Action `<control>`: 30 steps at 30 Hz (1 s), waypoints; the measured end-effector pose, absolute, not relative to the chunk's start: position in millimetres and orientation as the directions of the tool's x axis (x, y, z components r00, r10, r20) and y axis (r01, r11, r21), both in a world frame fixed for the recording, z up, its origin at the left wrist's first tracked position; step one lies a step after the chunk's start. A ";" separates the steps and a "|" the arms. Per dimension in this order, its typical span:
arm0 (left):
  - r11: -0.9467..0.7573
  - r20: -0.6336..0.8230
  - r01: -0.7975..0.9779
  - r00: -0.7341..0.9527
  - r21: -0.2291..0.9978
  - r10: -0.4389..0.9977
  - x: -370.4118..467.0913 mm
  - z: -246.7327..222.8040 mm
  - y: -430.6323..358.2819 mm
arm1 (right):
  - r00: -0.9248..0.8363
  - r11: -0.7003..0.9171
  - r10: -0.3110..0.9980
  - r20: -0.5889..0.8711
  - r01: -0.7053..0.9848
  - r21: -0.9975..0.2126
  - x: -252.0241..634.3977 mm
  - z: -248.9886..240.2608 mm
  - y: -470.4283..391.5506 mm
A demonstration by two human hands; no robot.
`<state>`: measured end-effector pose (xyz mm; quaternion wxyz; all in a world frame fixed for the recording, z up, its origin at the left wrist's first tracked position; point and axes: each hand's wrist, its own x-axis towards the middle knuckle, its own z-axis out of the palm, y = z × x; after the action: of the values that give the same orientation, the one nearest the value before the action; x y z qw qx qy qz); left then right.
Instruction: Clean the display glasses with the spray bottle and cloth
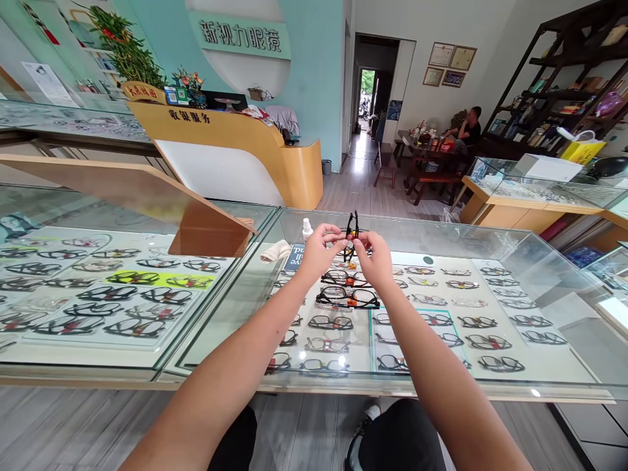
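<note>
Both my hands are raised over the glass display counter (294, 219), closed on one pair of dark-framed eyeglasses (355, 224). My left hand (318, 250) pinches it from the left, and my right hand (377, 258) from the right. A temple arm sticks up between my fingertips; part of the frame is covered by them. Nearer to me, two black pairs seem to lie on the glass top: the front eyeglasses (349, 298) and the pair behind (343, 279). Left of my hands stand a white spray bottle (307, 230) and a crumpled beige cloth (275, 252).
Rows of eyeglasses (331, 322) lie inside the case under the glass. A tilted wooden-framed mirror or panel (210, 232) stands on the left counter. Beyond are a curved reception desk (299, 173), another display case (534, 190) and a person (471, 127) seated at a table.
</note>
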<state>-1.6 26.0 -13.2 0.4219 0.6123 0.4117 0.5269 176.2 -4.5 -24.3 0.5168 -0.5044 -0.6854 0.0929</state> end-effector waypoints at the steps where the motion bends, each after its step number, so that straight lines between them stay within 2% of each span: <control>1: -0.304 0.298 0.043 0.104 0.952 0.949 -1.9 -13.9 26.8 | 0.046 0.476 0.788 0.614 0.587 -0.655 176.0 -24.3 -4.2; 8: -0.296 0.298 -0.036 0.078 0.954 0.951 -2.6 -13.3 28.0 | 0.071 0.490 0.784 0.617 0.540 -0.685 175.5 -25.8 -3.2; 17: -0.312 0.313 -0.091 -0.014 0.946 0.950 -1.7 -11.4 32.2 | 0.220 0.360 0.818 0.532 0.526 -0.771 176.7 -21.9 -5.5; 20: -0.306 0.304 -0.153 -0.041 0.940 0.952 -2.2 -9.4 32.2 | 0.315 0.290 0.849 0.423 0.392 -0.873 178.9 -20.8 -3.2; 23: -0.325 0.320 -0.210 -0.059 0.922 0.946 -3.6 -4.4 30.2 | 0.400 0.178 0.888 0.227 0.156 -0.971 182.8 -20.6 2.1; 26: -0.342 0.331 -0.254 -0.089 0.905 0.940 -4.9 0.3 28.3 | 0.432 0.092 0.897 0.091 0.019 -0.996 185.0 -21.1 7.1; 30: -0.342 0.332 -0.280 -0.083 0.897 0.940 -4.7 0.4 28.7 | 0.435 0.057 0.900 0.036 -0.034 -0.998 183.9 -22.6 9.6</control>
<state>-4.7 28.7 0.4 0.4655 0.4919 0.3352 0.6550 183.9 9.6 -22.6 0.6219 -0.5752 -0.3762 0.3753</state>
